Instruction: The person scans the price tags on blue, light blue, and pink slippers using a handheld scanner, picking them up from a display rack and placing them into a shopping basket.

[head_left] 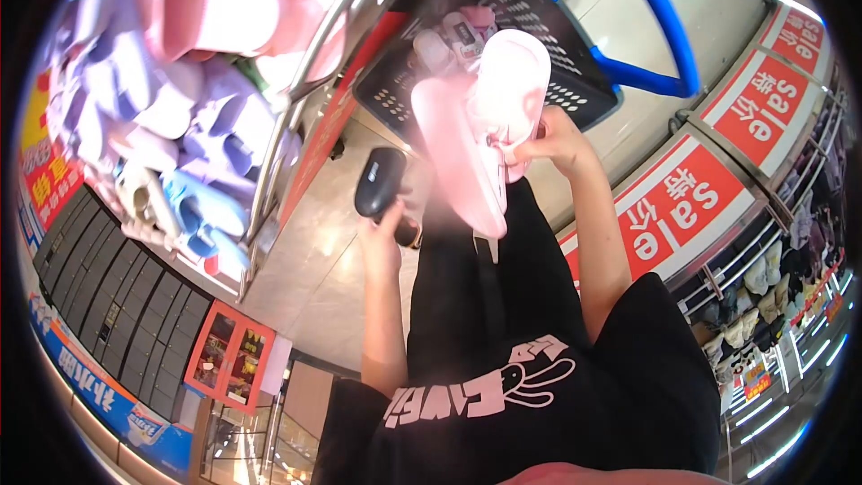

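Pink slippers (489, 126), a pair pressed together, were held up pretty much dead centre of the frame, slightly above the middle. They were gripped at their lower right edge by the right hand (552, 139), with the fingers (521, 151) pinched closed on them. Just to the left and a bit lower, a black scanner (377, 181) was held in the left hand (382, 238), fingers wrapped shut around its handle, its head close beside the slippers but not clearly touching them. Behind the slippers, at the top centre, a black basket (548, 45) with a blue handle (669, 45) could be seen, with some pale items lying in it. A rack of purple, pink and blue slippers (180, 108) filled the upper left. Red-and-white sale signs (682, 211) were lined up along the right side.
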Motion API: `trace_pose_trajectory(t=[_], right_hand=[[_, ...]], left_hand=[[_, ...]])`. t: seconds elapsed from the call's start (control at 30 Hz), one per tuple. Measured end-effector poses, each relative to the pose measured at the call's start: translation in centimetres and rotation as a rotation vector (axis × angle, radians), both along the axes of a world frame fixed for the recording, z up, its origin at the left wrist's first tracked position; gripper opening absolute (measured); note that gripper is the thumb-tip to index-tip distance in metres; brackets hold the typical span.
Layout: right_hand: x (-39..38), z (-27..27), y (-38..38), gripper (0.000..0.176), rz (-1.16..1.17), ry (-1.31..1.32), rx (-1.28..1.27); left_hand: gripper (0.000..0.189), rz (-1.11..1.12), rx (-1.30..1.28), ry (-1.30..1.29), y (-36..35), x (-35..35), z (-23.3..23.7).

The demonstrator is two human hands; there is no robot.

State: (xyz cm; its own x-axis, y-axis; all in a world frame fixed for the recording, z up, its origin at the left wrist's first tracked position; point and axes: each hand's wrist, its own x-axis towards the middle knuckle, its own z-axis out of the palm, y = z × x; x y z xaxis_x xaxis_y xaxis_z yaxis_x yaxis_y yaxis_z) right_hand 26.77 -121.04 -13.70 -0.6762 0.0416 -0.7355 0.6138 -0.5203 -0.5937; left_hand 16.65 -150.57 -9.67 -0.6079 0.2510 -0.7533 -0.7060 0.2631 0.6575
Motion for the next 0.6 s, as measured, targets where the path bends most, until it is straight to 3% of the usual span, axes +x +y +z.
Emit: trace_pose_trajectory(t=[0.17, 0.27, 0.33, 0.4, 0.47, 0.53, 0.57, 0.6], right_hand=[[-0.7, 13.1, -1.0, 0.056, 0.052, 0.188, -0.017], [-0.7, 18.7, -3.2, 0.073, 0.083, 0.298, 0.095], [-0.6, 21.6, -5.2, 0.082, 0.048, 0.376, 0.091], [0.4, 22.3, -6.8, 0.085, 0.114, 0.342, 0.087], [1.3, 23.0, -7.8, 0.086, 0.247, 0.328, 0.057], [2.2, 23.2, -8.9, 0.072, 0.239, 0.384, -0.006], [2.8, 22.6, -8.6, 0.084, 0.265, 0.368, -0.179], [3.3, 22.1, -8.5, 0.084, 0.288, 0.386, -0.179]], left_hand=[[0.046, 0.236, 0.31, 0.007, 1.0, -1.7, 8.5], [0.054, 0.19, 0.517, 0.034, 1.1, -1.2, 13.6], [0.062, 0.225, 0.508, 0.142, 1.0, -1.0, 16.9], [0.071, 0.198, 0.502, 0.099, -0.5, -0.4, 18.9], [0.065, 0.23, 0.435, 0.192, -2.5, 0.7, 19.6], [0.065, 0.2, 0.248, 0.326, -4.0, 1.8, 21.9], [0.065, 0.218, 0.249, 0.35, -5.0, 2.3, 22.7], [0.065, 0.194, 0.259, 0.382, -6.2, 2.9, 23.4]])
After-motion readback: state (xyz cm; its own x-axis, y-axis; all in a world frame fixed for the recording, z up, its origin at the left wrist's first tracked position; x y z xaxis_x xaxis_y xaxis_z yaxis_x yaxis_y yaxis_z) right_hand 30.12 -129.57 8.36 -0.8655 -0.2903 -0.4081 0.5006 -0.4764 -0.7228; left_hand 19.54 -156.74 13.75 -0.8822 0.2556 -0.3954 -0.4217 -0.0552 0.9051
